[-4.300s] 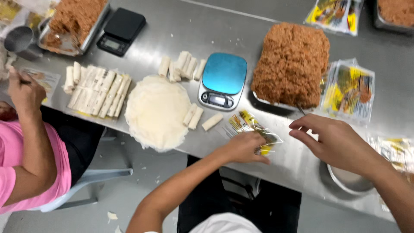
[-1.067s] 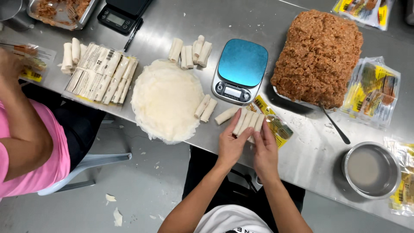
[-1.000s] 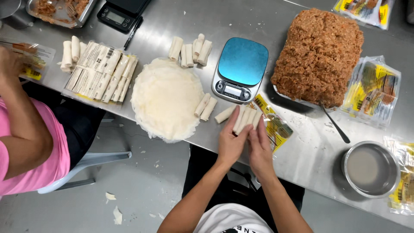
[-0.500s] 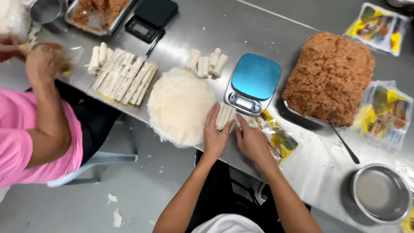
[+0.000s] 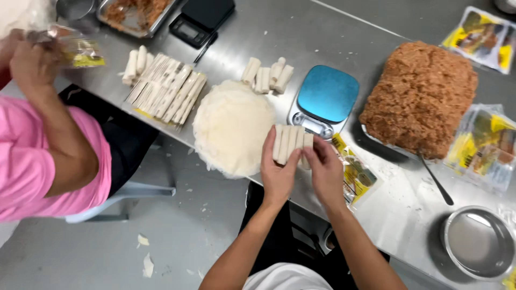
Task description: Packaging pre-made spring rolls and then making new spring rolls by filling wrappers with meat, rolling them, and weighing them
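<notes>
A row of pale rolls point(image 5: 291, 144) is squeezed between the cupped left hand point(image 5: 278, 171) and right hand point(image 5: 324, 171), so kept side by side above the steel surface point(image 5: 333, 32).

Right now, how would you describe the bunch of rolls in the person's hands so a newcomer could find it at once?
Start at the blue scale in the middle of the steel table. Just in front of it, the left hand and right hand hold a short row of rolls side by side. Unlike the other piles, it is gripped, not lying loose.
</notes>
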